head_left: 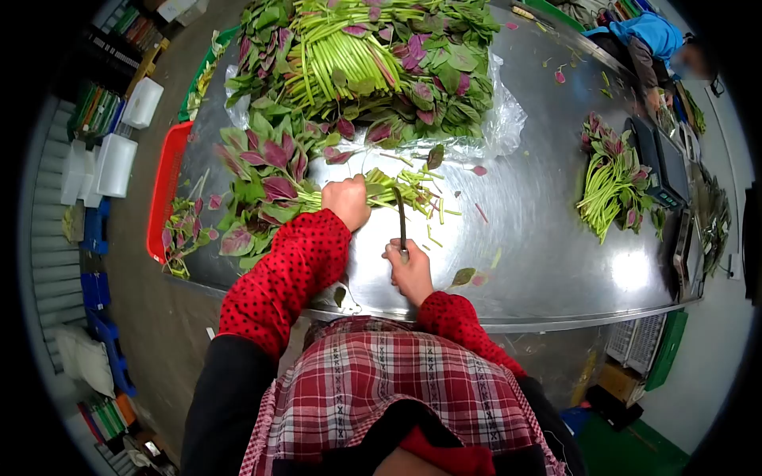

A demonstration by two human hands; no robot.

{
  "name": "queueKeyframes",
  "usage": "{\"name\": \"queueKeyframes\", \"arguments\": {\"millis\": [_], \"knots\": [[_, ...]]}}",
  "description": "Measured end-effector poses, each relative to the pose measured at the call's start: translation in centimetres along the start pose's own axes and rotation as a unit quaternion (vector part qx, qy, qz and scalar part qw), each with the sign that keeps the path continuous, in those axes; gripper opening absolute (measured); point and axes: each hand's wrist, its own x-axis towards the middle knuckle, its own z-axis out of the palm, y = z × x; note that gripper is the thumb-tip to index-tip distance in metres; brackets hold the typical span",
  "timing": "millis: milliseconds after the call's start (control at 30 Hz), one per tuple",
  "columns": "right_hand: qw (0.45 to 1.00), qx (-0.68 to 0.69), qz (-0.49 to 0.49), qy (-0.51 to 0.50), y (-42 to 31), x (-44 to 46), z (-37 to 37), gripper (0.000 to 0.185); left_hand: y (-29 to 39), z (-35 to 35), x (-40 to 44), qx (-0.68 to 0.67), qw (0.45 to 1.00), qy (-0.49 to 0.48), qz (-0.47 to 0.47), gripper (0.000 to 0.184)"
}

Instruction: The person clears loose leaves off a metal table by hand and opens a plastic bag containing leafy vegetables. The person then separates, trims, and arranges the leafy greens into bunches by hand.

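My left hand [347, 201] is closed around the stems of a bunch of leafy greens [263, 190] with green and purple leaves, pressed low over the metal table. The leaves point left and the pale green stem ends stick out to the right of my fist. My right hand [409, 272] grips a dark, narrow curved knife [401, 218], its blade reaching away from me across the stem ends. Short cut stem pieces [435, 213] lie just right of the blade. Whether the edge is biting into the stems cannot be made out.
A large heap of the same greens [349, 63] lies on plastic sheeting [508, 119]. At right are another bunch [611, 186] and a dark scale [660, 163]. A red crate [165, 190] stands at the left edge. A person in blue [647, 36] works at the far right.
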Motion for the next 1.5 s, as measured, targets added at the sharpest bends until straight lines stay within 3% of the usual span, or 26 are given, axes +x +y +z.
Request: {"name": "queueKeyframes", "arguments": {"millis": [67,100,200,233,300,333,400,600,667,700,767,800,833,1000,1133,1167,1233,1333,1433,1467,1500], "knots": [[0.999,0.017,-0.034,0.02,-0.8,1.6,1.6,0.036,-0.6,-2.6,1.5,-0.056,0.991,-0.101,-0.073,0.03],[0.998,0.024,-0.059,0.02,-2.0,2.3,2.2,0.042,-1.0,-4.1,1.8,-0.048,0.992,-0.097,-0.069,0.03],[0.989,0.105,-0.106,-0.01,-6.4,4.0,3.5,0.038,-1.7,-8.7,2.2,-0.211,0.943,-0.245,-0.077,0.044],[0.985,0.13,-0.112,-0.028,-7.8,4.3,3.6,0.027,-2.7,-7.8,2.3,-0.26,0.92,-0.288,-0.058,0.039],[0.978,0.086,-0.189,-0.019,-8.8,5.0,3.9,0.026,-4.1,-7.1,1.9,-0.389,0.87,-0.295,-0.067,0.032],[0.975,0.064,-0.213,-0.022,-9.0,5.3,3.9,0.026,-4.3,-6.9,1.5,-0.386,0.872,-0.294,-0.068,0.032],[0.97,0.042,-0.237,-0.024,-9.5,5.6,3.7,0.026,-3.8,-6.3,0.5,-0.537,0.81,-0.234,0.013,0.031],[0.968,0.014,-0.249,-0.025,-9.6,6.2,3.4,0.03,-1.6,-5.8,-0.7,-0.574,0.801,-0.161,-0.059,0.035],[0.981,0.048,-0.172,-0.079,-10.5,5.6,2.9,0.032,-1.7,-5.7,-0.9,-0.591,0.788,-0.152,-0.08,0.035],[0.98,0.048,-0.173,-0.08,-11.0,5.3,2.4,0.032,-2.0,-5.4,-0.6,-0.571,0.807,-0.138,-0.063,0.032],[0.977,-0.137,-0.15,-0.064,-11.5,4.9,1.2,0.041,-2.7,-5.1,-0.2,-0.551,0.824,-0.124,-0.048,0.03],[0.897,-0.167,-0.406,0.062,-10.1,5.4,1.2,0.041,-3.1,-5.9,0.3,-0.523,0.837,-0.14,-0.082,0.028],[0.854,-0.231,-0.458,0.092,-10.9,4.9,0.2,0.04,-3.4,-6.8,0.7,-0.494,0.848,-0.154,-0.115,0.027],[0.827,-0.384,-0.399,0.093,-12.6,4.1,-0.5,0.017,-1.8,-9.9,0.8,-0.491,0.839,-0.196,-0.128,0.022],[0.832,-0.391,-0.383,0.095,-9.0,5.8,-0.5,0.016,-1.1,-10.8,-0.8,-0.509,0.821,-0.209,-0.149,0.026],[0.853,-0.435,-0.284,0.051,-7.4,5.2,-1.3,0.015,-1.9,-10.4,-1.4,-0.509,0.818,-0.213,-0.16,0.029],[0.856,-0.473,-0.2,-0.06,-2.0,5.6,-3.3,0.014,-3.7,-9.7,-2.2,-0.5,0.849,-0.135,-0.106,0.032],[0.9,-0.38,-0.215,0.014,-5.8,3.7,-2.1,0.014,-3.8,-10.8,-2.8,-0.51,0.826,-0.185,-0.151,0.031],[0.902,-0.265,-0.338,0.048,-11.6,3.1,-0.1,0.015,-2.4,-12.7,-2.4,-0.469,0.845,-0.215,-0.143,0.031],[0.902,-0.331,-0.276,0.017,-10.9,3.3,-0.4,0.016,-1.7,-13.4,-2.7,-0.429,0.861,-0.236,-0.137,0.031],[0.896,-0.392,-0.208,-0.008,-9.5,3.6,-0.9,0.017,-1.3,-15.2,-2.7,-0.417,0.88,-0.217,-0.071,0.035]]}}
